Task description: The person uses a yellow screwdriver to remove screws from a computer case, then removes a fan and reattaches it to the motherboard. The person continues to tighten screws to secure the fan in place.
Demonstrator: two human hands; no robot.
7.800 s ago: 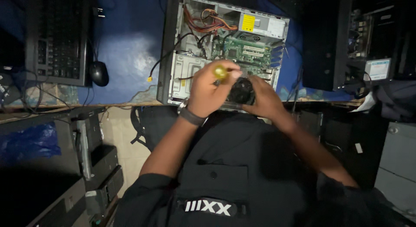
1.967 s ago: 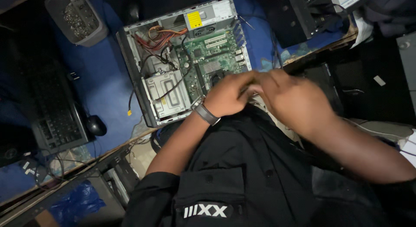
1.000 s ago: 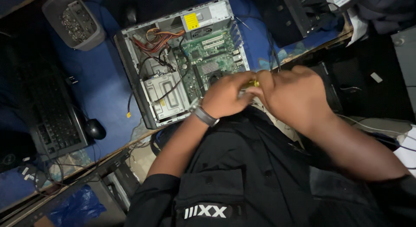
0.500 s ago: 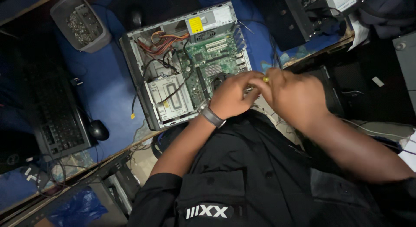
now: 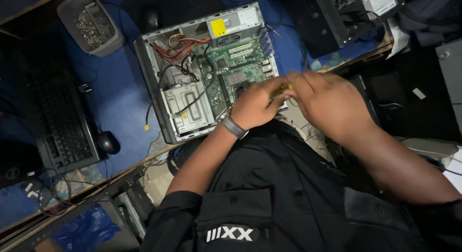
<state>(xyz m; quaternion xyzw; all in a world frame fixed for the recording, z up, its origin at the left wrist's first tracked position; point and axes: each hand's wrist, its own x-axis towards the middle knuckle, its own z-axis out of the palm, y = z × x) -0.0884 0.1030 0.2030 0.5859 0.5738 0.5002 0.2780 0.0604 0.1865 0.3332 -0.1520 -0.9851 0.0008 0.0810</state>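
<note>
The left hand (image 5: 257, 105) and the right hand (image 5: 327, 105) met over the near edge of an open computer case (image 5: 207, 69) that lay on its side on the blue-covered desk (image 5: 120, 93). The left hand's fingers were curled and pinched around a small yellow-green tool handle (image 5: 281, 90), of which only a sliver showed between the two hands at about 3 o'clock of the left knuckles. The right hand was cupped with its fingers bent in toward that same handle; whether it actually gripped the handle could not be told. A dark wristband (image 5: 235, 127) sat on the left wrist.

Inside the case, a green circuit board (image 5: 236, 69) lay at 12 o'clock from the hands, a grey metal drive cage (image 5: 190, 107) at 9 o'clock from the left hand, and a bundle of red and orange wires (image 5: 185, 45) near the top. A grey power supply (image 5: 231, 25) filled the far corner.

At 9 o'clock of the case lay a black keyboard (image 5: 62, 117) with a black mouse (image 5: 108, 142) just beside it. A grey tray of small metal parts (image 5: 89, 23) stood at 10 o'clock.
</note>
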